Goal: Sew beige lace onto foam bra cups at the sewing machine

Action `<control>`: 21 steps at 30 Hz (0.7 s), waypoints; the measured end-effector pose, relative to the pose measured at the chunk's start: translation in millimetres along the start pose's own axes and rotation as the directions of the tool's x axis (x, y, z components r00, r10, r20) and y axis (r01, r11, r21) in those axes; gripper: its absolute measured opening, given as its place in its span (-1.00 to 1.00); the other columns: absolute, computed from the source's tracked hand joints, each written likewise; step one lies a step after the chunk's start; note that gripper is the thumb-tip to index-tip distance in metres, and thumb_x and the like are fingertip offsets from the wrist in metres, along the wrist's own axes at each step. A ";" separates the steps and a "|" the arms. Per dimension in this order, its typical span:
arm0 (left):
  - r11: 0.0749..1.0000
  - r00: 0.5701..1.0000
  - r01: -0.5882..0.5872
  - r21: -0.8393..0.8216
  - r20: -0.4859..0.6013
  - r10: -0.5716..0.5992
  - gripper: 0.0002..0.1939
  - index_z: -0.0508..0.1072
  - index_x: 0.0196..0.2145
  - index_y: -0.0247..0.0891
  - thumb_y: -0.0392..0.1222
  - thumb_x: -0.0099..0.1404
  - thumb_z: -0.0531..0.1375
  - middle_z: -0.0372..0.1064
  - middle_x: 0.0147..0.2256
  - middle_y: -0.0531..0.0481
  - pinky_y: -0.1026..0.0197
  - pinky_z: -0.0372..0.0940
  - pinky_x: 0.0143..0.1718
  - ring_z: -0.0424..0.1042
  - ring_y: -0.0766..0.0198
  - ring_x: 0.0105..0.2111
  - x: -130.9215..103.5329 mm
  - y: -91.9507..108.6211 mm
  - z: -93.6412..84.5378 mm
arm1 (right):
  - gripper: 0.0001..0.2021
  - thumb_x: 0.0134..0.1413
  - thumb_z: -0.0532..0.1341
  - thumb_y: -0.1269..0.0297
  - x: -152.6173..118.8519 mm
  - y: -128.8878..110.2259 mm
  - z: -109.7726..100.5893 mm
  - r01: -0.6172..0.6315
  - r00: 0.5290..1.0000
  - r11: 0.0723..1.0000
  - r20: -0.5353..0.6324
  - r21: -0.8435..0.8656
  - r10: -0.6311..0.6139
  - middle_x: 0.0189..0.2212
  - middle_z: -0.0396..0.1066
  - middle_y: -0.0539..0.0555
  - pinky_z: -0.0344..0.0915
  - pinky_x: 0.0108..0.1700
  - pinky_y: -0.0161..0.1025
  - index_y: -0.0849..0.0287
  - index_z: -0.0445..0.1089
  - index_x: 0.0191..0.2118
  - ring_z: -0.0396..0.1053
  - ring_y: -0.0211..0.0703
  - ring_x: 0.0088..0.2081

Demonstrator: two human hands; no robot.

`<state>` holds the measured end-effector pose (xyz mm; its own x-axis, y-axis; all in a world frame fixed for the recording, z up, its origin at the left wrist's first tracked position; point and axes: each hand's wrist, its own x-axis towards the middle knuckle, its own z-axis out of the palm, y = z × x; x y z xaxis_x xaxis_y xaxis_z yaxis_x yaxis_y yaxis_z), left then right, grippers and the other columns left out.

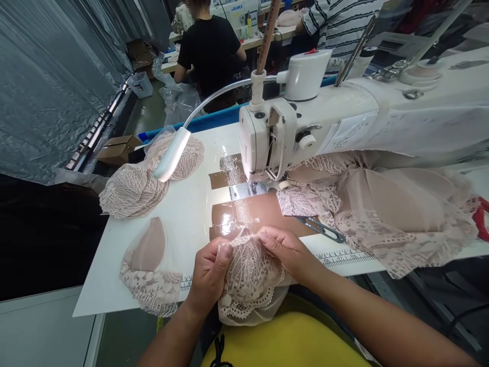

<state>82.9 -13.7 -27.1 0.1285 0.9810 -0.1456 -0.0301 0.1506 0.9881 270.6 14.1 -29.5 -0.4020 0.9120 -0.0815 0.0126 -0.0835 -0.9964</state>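
Note:
A beige lace bra cup piece (248,278) hangs from both hands at the table's near edge, its scalloped hem lowest over my lap. My left hand (210,275) pinches its upper left edge between thumb and fingers. At the upper right edge, my right hand (284,250) grips the same piece, also closed. Just beyond the hands lies the brown-taped part of the sewing table (248,211). The sewing machine (263,137) stands above it, with the lit needle area apart from the lace. Thread snips (321,228) lie to the right of my right hand.
Lace pieces are stacked (132,191) at the table's left, with a single cup piece (148,255) nearer me. More beige lace work (401,204) spreads on the right. A lamp (172,153) arches over the table. Two people work beyond the machine.

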 end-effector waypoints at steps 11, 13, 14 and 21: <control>0.955 0.986 0.165 -0.248 0.017 -0.166 -0.63 0.36 -0.55 -0.29 0.01 0.29 0.14 0.34 -0.53 0.03 0.29 0.23 -0.44 0.30 0.32 -0.51 -0.3 6.4 1.6 | -0.62 0.06 0.22 -0.01 -1.7 0.4 8.5 -0.169 0.985 0.944 0.089 0.285 0.149 -0.58 0.17 -0.06 0.10 -0.39 -0.33 0.21 0.28 -0.55 0.13 -0.29 -0.48; 0.874 0.975 0.210 -0.439 0.033 -0.218 -0.67 0.44 -0.37 -0.29 0.07 0.27 0.14 0.43 -0.40 -0.02 0.23 0.31 -0.30 0.41 0.23 -0.38 -2.1 3.6 -2.0 | -0.67 0.04 0.24 0.01 -2.3 1.4 7.1 -0.206 0.978 0.866 0.086 0.456 0.187 -0.55 0.27 -0.04 0.17 -0.32 -0.30 0.20 0.34 -0.49 0.22 -0.26 -0.45; 0.819 0.972 0.223 -0.529 0.053 -0.231 -0.60 0.45 -0.26 -0.29 0.14 0.25 0.12 0.45 -0.32 -0.07 0.17 0.33 -0.23 0.44 0.16 -0.30 -4.2 1.3 -3.4 | -0.70 0.02 0.26 0.03 -2.5 2.2 6.1 -0.195 0.979 0.830 0.047 0.523 0.200 -0.54 0.31 -0.04 0.20 -0.29 -0.29 0.19 0.36 -0.48 0.25 -0.25 -0.44; 0.764 0.970 0.239 -0.599 0.121 -0.209 -0.41 0.24 0.15 -0.09 -0.09 0.18 0.27 0.36 0.05 -0.08 0.03 0.18 0.12 0.32 0.07 0.08 -21.5 -12.7 12.4 | -0.75 0.01 0.30 0.07 0.1 7.3 8.1 -0.093 0.979 0.790 -0.088 0.606 0.183 -0.55 0.39 -0.02 0.28 -0.30 -0.27 0.16 0.43 -0.45 0.34 -0.21 -0.43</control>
<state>92.8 -38.2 -35.9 0.2507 0.9056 -0.3422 -0.5862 0.4233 0.6908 263.2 10.3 -36.6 -0.3110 0.9131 -0.2636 -0.5074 -0.3941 -0.7663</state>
